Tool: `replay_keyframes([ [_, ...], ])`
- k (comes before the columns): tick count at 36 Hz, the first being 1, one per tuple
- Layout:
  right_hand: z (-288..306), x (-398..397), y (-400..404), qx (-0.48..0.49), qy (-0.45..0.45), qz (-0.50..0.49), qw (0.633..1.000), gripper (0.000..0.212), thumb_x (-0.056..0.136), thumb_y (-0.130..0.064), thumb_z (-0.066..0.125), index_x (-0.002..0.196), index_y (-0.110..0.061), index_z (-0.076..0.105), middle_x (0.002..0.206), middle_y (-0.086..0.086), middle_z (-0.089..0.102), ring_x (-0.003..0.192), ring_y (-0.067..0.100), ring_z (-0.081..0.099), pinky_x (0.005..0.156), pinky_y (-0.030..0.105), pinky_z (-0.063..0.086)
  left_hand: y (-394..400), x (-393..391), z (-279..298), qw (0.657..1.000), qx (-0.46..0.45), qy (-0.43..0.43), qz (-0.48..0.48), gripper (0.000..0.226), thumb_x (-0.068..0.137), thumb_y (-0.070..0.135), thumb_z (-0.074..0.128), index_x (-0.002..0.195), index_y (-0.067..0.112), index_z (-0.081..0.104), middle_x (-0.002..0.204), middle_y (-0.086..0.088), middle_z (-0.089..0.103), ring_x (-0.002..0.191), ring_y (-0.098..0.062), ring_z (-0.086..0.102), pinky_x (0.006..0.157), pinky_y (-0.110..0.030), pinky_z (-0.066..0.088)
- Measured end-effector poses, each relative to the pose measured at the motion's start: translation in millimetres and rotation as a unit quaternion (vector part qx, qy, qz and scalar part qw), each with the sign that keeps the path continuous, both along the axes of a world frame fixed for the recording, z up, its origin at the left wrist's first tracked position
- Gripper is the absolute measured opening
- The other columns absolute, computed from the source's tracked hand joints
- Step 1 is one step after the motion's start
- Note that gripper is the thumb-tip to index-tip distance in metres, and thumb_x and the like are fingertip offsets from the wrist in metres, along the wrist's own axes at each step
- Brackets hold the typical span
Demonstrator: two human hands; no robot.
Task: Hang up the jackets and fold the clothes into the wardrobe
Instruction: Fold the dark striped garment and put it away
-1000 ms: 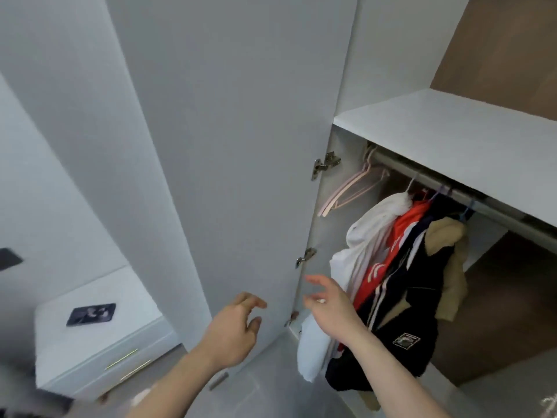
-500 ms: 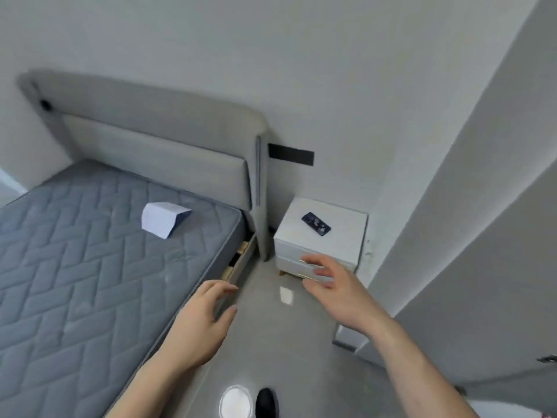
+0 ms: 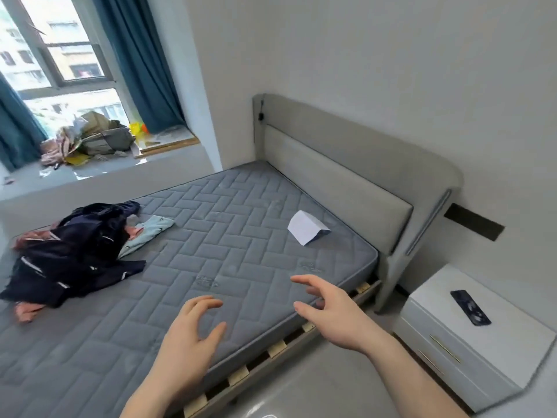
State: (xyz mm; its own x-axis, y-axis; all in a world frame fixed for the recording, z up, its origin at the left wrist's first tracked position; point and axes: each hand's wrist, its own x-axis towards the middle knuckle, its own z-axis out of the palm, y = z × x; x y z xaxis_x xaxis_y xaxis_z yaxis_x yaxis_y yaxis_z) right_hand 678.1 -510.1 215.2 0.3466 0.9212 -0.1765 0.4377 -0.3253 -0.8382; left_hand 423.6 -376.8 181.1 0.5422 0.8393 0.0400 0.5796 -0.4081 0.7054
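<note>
The view has swung from nightstand to mattress (image 3: 241,236); left hand (image 3: 187,342) and right hand (image 3: 334,315) hover loosely spread, empty. Tangled clothes pile (image 3: 72,254) (far side of the mattress) could snag, dragging extras.

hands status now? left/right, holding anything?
Left hand: open, fingers loosely spread, holding nothing, above the mattress.
Right hand: open, fingers spread, holding nothing.

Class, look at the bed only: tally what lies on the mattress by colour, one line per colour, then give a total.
Dark navy garments: 1 heap, pieces too tangled to split
Light blue cloth: 1
Pink or coral cloth: at least 1, mostly hidden under the heap
White folded paper: 1
Total: 4 colour groups
</note>
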Motion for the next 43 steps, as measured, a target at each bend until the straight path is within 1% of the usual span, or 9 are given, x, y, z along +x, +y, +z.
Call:
replay_keyframes([
  [4, 1.0, -51.9, 56.1, 0.011, 0.006, 0.04, 0.999, 0.042, 0.094, -0.039, 0.063, 0.131, -0.052, 0.051, 0.134, -0.026, 0.052, 0.129, -0.007, 0.044, 0.111, 0.026, 0.039, 44.6, -60.7, 4.2, 0.999, 0.009, -0.006, 0.038, 0.031, 0.089, 0.027, 0.074, 0.112, 0.043, 0.06, 0.127, 0.035, 0.045, 0.118, 0.001, 0.051, 0.098, -0.025, 0.037],
  [7, -3.7, -89.3, 96.7, 0.023, 0.014, 0.067, 0.997, 0.041, 0.093, -0.039, 0.064, 0.128, -0.055, 0.052, 0.136, -0.025, 0.053, 0.13, -0.007, 0.044, 0.113, 0.029, 0.04, 75.6, -102.0, 4.9, 0.998, 0.02, -0.009, 0.063, 0.03, 0.09, 0.028, 0.072, 0.113, 0.043, 0.06, 0.128, 0.033, 0.046, 0.119, 0.003, 0.051, 0.098, -0.024, 0.037],
  [11, -9.5, -135.4, 140.7, 0.033, 0.012, 0.09, 0.995, 0.042, 0.093, -0.033, 0.066, 0.13, -0.05, 0.054, 0.136, -0.024, 0.053, 0.13, -0.005, 0.045, 0.112, 0.028, 0.04, 105.0, -149.1, 0.9, 0.996, 0.013, 0.008, 0.086, 0.03, 0.091, 0.029, 0.071, 0.115, 0.041, 0.059, 0.13, 0.025, 0.048, 0.119, 0.001, 0.05, 0.099, -0.024, 0.038],
  [17, -14.1, -182.4, 197.8, 0.023, 0.004, 0.144, 0.989, 0.044, 0.093, -0.034, 0.066, 0.132, -0.048, 0.052, 0.138, -0.025, 0.051, 0.131, -0.003, 0.044, 0.113, 0.028, 0.039, 139.4, -207.6, -8.9, 0.991, -0.004, -0.008, 0.135, 0.031, 0.09, 0.027, 0.072, 0.116, 0.039, 0.061, 0.127, 0.035, 0.043, 0.119, 0.002, 0.05, 0.097, -0.022, 0.036],
  [25, -20.5, -231.2, 299.9, 0.021, 0.008, 0.199, 0.98, 0.042, 0.093, -0.032, 0.066, 0.129, -0.048, 0.053, 0.136, -0.026, 0.052, 0.13, -0.004, 0.045, 0.11, 0.026, 0.04, 192.8, -271.5, -15.6, 0.977, -0.02, 0.002, 0.212, 0.032, 0.091, 0.03, 0.071, 0.117, 0.042, 0.058, 0.133, 0.026, 0.044, 0.122, -0.001, 0.049, 0.1, -0.024, 0.037],
  [30, -28.2, -262.2, 369.7, 0.02, 0.041, 0.228, 0.973, 0.041, 0.093, -0.032, 0.064, 0.127, -0.051, 0.052, 0.136, -0.029, 0.05, 0.129, -0.009, 0.044, 0.111, 0.025, 0.039, 240.6, -304.7, -13.7, 0.969, -0.025, 0.028, 0.245, 0.032, 0.091, 0.033, 0.07, 0.119, 0.043, 0.057, 0.137, 0.026, 0.041, 0.122, -0.001, 0.05, 0.098, -0.024, 0.038],
  [34, -40.9, -280.7, 422.4, 0.012, 0.054, 0.234, 0.971, 0.042, 0.094, -0.03, 0.064, 0.128, -0.05, 0.052, 0.136, -0.027, 0.05, 0.128, -0.007, 0.045, 0.108, 0.024, 0.04, 285.2, -326.0, -15.9, 0.963, -0.03, 0.058, 0.261, 0.032, 0.091, 0.033, 0.07, 0.119, 0.042, 0.057, 0.138, 0.024, 0.04, 0.116, -0.003, 0.054, 0.093, -0.022, 0.037],
  [38, -53.2, -299.4, 471.7, -0.005, 0.056, 0.249, 0.967, 0.041, 0.094, -0.031, 0.063, 0.129, -0.05, 0.05, 0.132, -0.026, 0.049, 0.127, -0.005, 0.045, 0.106, 0.025, 0.041, 322.0, -341.6, -24.6, 0.96, -0.025, 0.069, 0.272, 0.033, 0.092, 0.032, 0.07, 0.12, 0.041, 0.056, 0.138, 0.025, 0.038, 0.122, 0.005, 0.042, 0.096, -0.019, 0.032],
  [43, -64.9, -331.0, 524.7, -0.022, 0.041, 0.252, 0.966, 0.042, 0.095, -0.029, 0.062, 0.133, -0.043, 0.051, 0.137, -0.019, 0.049, 0.127, -0.001, 0.046, 0.101, 0.024, 0.042, 362.5, -371.3, -40.5, 0.96, -0.038, 0.087, 0.264, 0.035, 0.092, 0.032, 0.069, 0.123, 0.039, 0.054, 0.138, 0.024, 0.035, 0.122, 0.006, 0.039, 0.097, -0.016, 0.029],
])
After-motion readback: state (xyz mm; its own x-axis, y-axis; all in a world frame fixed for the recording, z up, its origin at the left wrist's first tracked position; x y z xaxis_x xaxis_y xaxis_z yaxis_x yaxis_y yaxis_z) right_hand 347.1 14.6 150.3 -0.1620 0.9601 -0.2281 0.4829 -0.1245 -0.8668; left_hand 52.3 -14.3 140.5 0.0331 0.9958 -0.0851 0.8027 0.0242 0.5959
